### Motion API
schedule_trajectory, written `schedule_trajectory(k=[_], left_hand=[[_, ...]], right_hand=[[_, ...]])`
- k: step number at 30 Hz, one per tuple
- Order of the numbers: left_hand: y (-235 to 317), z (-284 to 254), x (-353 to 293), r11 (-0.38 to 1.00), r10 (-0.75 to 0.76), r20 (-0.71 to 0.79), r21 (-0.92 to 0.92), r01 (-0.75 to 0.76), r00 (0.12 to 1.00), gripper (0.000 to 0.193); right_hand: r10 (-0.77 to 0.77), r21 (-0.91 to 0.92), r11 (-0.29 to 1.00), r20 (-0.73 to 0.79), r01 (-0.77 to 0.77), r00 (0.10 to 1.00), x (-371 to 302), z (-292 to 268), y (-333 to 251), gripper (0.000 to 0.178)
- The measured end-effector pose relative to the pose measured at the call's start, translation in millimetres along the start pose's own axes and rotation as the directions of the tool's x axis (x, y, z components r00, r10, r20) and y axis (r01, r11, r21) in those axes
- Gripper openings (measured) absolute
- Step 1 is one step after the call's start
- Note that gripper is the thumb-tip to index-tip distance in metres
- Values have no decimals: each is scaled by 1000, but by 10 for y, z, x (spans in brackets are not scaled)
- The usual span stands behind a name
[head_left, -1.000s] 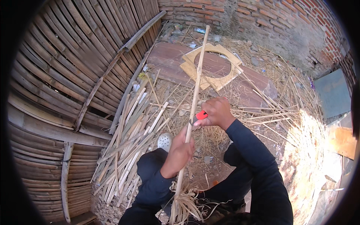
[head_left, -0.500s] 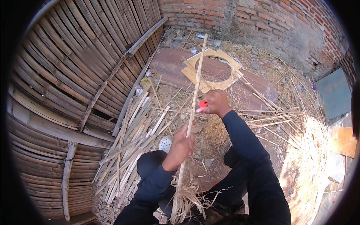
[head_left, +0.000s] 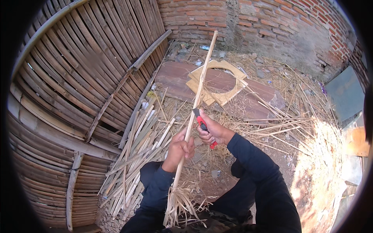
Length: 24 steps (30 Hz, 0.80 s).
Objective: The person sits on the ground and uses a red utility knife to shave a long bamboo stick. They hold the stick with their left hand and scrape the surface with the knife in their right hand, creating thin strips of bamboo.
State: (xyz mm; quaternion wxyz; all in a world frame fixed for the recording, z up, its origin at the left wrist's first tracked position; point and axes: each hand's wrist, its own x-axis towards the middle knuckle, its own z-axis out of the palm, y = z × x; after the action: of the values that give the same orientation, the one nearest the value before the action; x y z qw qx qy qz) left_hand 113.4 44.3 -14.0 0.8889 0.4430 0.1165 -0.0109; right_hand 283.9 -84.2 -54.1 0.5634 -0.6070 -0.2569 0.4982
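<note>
My left hand (head_left: 179, 150) is wrapped round a long pale bamboo stick (head_left: 201, 83), which slants from my lap up and away to the right. Thin curled shavings (head_left: 182, 204) hang in a bunch from its near end. In my right hand (head_left: 213, 132) is a red and black utility knife (head_left: 202, 121). Its head lies against or very close to the stick, just beyond my left hand; whether the blade touches the wood I cannot tell.
Cut bamboo strips (head_left: 132, 161) lie piled on the left, by a bamboo slat wall (head_left: 89, 70). Ahead, wooden boards with a round cut-out (head_left: 215, 97) rest on a brown slab (head_left: 175, 73). Behind stands a brick wall (head_left: 264, 29). More thin strips (head_left: 272, 130) lie at the right.
My right hand has come back toward me along the stick with the knife, now turned so its red handle shows. My left hand has shifted slightly left, and the stick leans more.
</note>
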Motion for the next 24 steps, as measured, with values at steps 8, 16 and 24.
schedule_trajectory(k=[8,16,24], left_hand=[[-9,-126,72,963,-65,65,-257,79,996,81],[16,-165,76,876,-65,274,-445,187,959,80],[198,58,142,988,96,347,-147,-47,933,66]], right_hand=[[-537,-862,505,-275,43,797,-938,80,-273,53],[-276,-293,941,-954,-171,115,-2667,-1007,1741,43],[237,16,840,-910,-542,339,-2844,323,4750,46]])
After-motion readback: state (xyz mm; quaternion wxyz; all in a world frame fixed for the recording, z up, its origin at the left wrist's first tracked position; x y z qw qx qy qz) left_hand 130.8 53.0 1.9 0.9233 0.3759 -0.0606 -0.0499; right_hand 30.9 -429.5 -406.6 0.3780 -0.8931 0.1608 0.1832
